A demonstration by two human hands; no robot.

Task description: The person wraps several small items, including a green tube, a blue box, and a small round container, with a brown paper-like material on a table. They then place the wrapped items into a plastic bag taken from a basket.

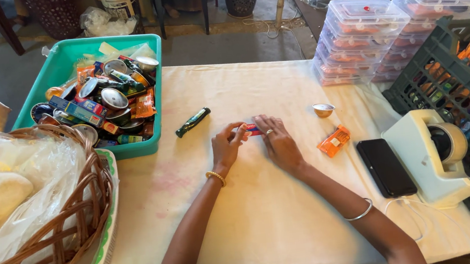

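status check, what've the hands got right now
Left hand and right hand both pinching a small red-and-blue packet on the table. Dark green bottle lying nearby, clear of them.

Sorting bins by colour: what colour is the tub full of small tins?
Teal green tub, clearest in the head view.

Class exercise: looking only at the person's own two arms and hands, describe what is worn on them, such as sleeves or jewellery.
Both forearms are bare, with no sleeves in view. The left hand has a gold beaded bracelet at the wrist. The right hand wears a ring on one finger, and a thin silver bangle sits further up that forearm. No gloves or watch are visible.
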